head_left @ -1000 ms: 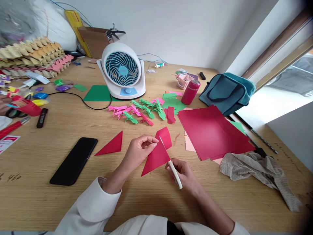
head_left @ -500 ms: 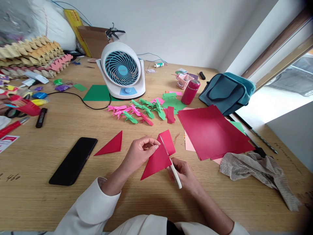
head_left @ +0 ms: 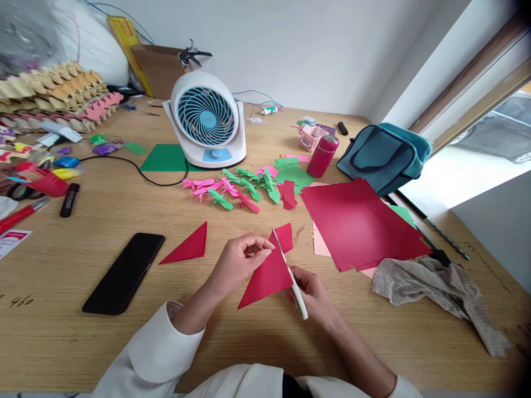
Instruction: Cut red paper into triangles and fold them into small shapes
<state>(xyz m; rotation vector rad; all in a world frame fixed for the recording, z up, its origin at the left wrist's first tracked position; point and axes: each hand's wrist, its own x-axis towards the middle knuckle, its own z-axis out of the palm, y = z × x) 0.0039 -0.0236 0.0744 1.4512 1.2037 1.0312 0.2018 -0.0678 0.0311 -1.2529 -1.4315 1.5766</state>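
My left hand (head_left: 244,258) pinches a piece of red paper (head_left: 267,279) between thumb and fingers, holding it above the table. Wrapped round the white handle of a pair of scissors (head_left: 297,298) is my right hand (head_left: 313,290). The scissor blades lie along the upper right edge of the paper, near my left fingertips. Beyond the blades shows a smaller red paper part (head_left: 285,237); whether it is fully cut off I cannot tell. To the left of my hands a folded red paper triangle (head_left: 188,246) lies on the table.
A black phone (head_left: 124,273) lies at left. Folded pink and green paper figures (head_left: 232,188) sit before a white fan (head_left: 207,121). At right are red sheets (head_left: 357,221), a grey cloth (head_left: 431,293), a red flask (head_left: 322,156) and a teal bag (head_left: 385,155).
The smaller red paper part beyond the blades has dropped away from the held piece and shows less. My left hand has shifted slightly right and down; the right hand has barely moved.
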